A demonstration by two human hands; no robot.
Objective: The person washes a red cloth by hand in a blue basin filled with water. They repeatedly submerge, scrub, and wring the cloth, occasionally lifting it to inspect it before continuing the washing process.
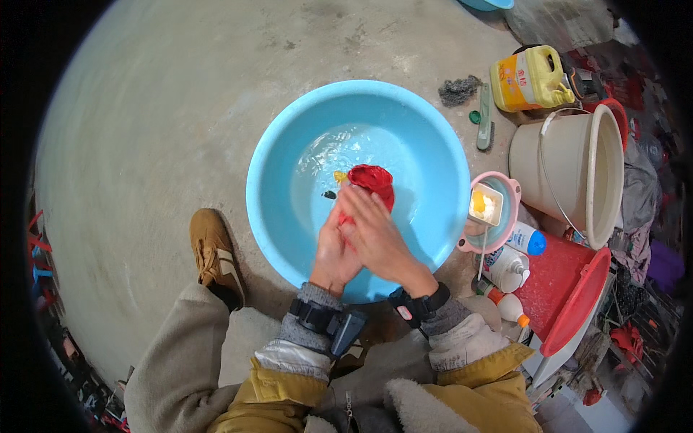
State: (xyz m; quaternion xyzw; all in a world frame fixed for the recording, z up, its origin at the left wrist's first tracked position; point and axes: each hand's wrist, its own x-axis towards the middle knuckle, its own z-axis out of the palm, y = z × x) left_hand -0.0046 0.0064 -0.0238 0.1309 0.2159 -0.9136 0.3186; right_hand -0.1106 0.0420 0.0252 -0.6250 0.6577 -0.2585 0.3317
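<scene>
A light-blue plastic basin (261, 162) with shallow, rippling water stands on the floor before me. Over it, my left hand (334, 250) and my right hand (373, 233) are pressed together, palms facing. Between them is a wet red cloth item (380, 181); its bunched, rounded end sticks out beyond my fingers, and more red shows between the palms. A small yellow piece (340, 176) and a dark green piece (329, 195) lie just left of it; whether they are attached to it I cannot tell. My hands hide the rest of the cloth.
Right of the basin stand a pink-rimmed bowl (511, 224) with a small white dish (487, 204), a beige bucket (557, 162), a red bucket (557, 292), several bottles and a yellow jug (528, 78). A green-handled brush (484, 119) and a scouring pad (459, 90) lie beyond.
</scene>
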